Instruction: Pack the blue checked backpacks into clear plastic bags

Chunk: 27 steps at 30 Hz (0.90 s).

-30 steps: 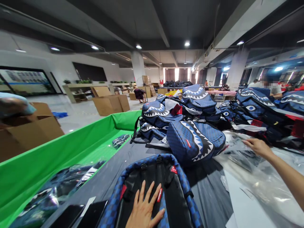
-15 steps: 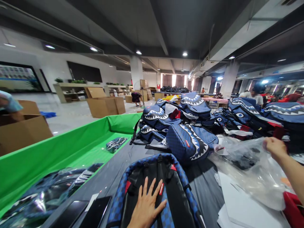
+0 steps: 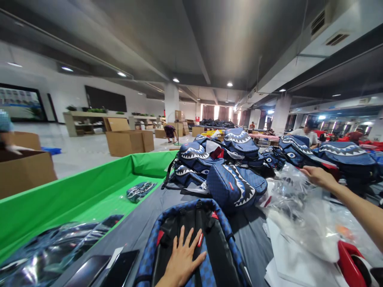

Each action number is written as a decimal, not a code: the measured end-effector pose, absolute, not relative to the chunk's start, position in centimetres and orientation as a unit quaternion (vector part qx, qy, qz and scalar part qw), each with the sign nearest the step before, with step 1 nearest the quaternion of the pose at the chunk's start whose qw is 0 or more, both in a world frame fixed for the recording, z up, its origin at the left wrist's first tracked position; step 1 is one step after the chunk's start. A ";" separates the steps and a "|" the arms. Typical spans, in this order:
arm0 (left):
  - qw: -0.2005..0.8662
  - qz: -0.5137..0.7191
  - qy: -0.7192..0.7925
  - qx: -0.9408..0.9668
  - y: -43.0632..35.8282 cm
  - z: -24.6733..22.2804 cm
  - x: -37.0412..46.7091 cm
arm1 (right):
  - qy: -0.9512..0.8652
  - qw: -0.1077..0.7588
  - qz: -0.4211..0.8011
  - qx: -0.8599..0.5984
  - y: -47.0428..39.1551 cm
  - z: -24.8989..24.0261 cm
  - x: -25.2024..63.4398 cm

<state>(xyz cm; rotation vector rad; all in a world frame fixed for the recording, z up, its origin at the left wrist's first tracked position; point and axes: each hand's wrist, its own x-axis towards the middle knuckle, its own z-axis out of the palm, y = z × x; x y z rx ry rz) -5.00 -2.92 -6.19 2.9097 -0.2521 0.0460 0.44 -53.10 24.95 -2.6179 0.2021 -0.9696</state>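
Note:
A blue checkered backpack point(image 3: 221, 231) lies on the grey-covered table point(image 3: 137, 227), its black back panel and straps facing up. My left hand point(image 3: 182, 255) rests flat on that panel, fingers spread, beside a small red label. Off to the right, my right hand point(image 3: 317, 175) pinches the upper edge of a clear plastic bag point(image 3: 302, 215), which hangs crumpled over white sheets point(image 3: 287, 251). Just past the backpack sits another blue bag point(image 3: 236, 185) with a shark-mouth print, in front of a pile of similar ones.
Wrapped bags point(image 3: 60, 247) lie in a green-lined trough point(image 3: 89, 191) at left. Two dark phones point(image 3: 119, 267) sit near the front edge. A red tape dispenser point(image 3: 350, 263) is at the lower right. Cardboard boxes point(image 3: 128, 142) and people stand farther back.
My right hand has moved left with the plastic bag, which now hangs more upright. The red dispenser shows more fully. My left hand stays on the backpack, and the view has tilted up slightly.

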 end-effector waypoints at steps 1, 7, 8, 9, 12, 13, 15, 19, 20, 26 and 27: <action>0.108 0.012 -0.080 0.991 -3.3 -5.2 -5.0 | 0.069 0.184 -0.338 -0.920 -52.4 25.7 0.1; 0.446 0.121 -0.177 0.869 -12.8 6.0 -6.5 | -0.090 0.278 -0.299 -0.909 -44.2 28.1 -2.4; 0.573 0.053 -0.195 0.795 -15.1 7.8 -7.0 | -0.125 0.295 -0.291 -0.902 -42.2 27.8 -3.2; 0.681 -0.059 -0.219 0.696 -17.3 9.2 -7.6 | -0.161 0.315 -0.281 -0.892 -40.2 27.3 -4.1; 0.844 -0.135 -0.238 0.461 -21.7 11.1 -8.9 | -0.246 0.366 -0.236 -0.866 -35.1 24.3 -7.1; 0.867 -0.085 -0.223 0.438 -22.2 11.0 -9.3 | -0.258 0.375 -0.216 -0.864 -33.9 22.7 -8.0; 0.876 0.031 -0.184 0.445 -22.0 9.9 -9.9 | -0.249 0.396 -0.158 -0.870 -32.4 19.0 -9.4; 0.831 0.116 -0.122 0.530 -18.9 6.3 -11.1 | -0.191 0.479 -0.028 -0.856 -30.9 11.2 -10.4; 0.801 0.142 -0.114 0.570 -17.9 5.4 -11.3 | -0.186 0.499 -0.024 -0.846 -30.7 9.9 -10.4; 0.525 0.134 -0.067 0.838 -10.6 0.1 -12.8 | -0.042 0.605 -0.111 -0.787 -32.7 8.7 -8.3; 0.483 0.110 -0.045 0.867 -9.8 -0.6 -13.4 | -0.025 0.615 -0.116 -0.780 -33.1 9.0 -7.8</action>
